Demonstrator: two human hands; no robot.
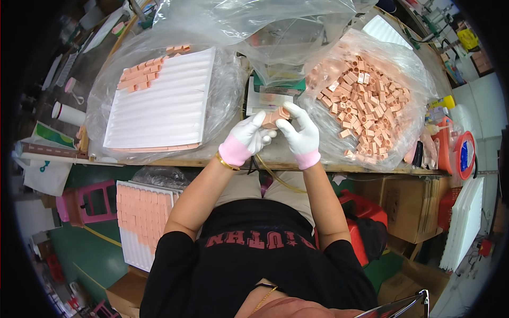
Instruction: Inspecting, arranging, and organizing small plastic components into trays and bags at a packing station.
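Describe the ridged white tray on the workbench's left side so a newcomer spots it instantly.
On the workbench, look left of the white-gloved left hand to the crumpled clear plastic sheeting. Surrounded by it lies the ridged white tray. Its mostly bare face, with peach blocks only toward the upper left, sets it apart from the lower tray below bench level, which carries far more.
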